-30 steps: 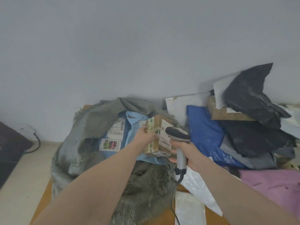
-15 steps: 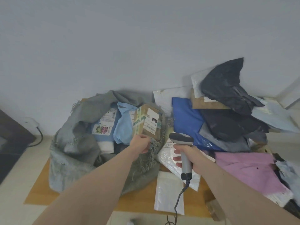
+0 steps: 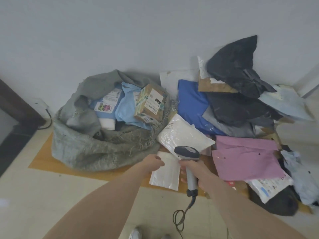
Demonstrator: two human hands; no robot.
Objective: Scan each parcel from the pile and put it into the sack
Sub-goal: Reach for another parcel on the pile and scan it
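A grey woven sack (image 3: 96,149) lies open on the left, holding light blue mailers and a small cardboard box (image 3: 150,104) with a white label at its right rim. My left hand (image 3: 152,161) rests on the top left corner of a flat white mailer (image 3: 164,175) on the floor board; its fingers are curled at the edge. My right hand (image 3: 195,169) is closed around the handle of a grey barcode scanner (image 3: 187,153), whose head sits above the mailer. The parcel pile (image 3: 241,109) of blue, black, pink and white bags rises to the right.
A bigger white plastic parcel (image 3: 183,135) lies between sack and pile. A pink mailer (image 3: 246,157) lies right of the scanner. The scanner's cable (image 3: 179,219) loops on the floor near my feet. A wall stands behind; a dark cabinet (image 3: 13,109) is at far left.
The cardboard box has left my left hand and now lies in the sack. My left hand has drawn back and down onto the flat white mailer. The scanner stayed in my right hand.
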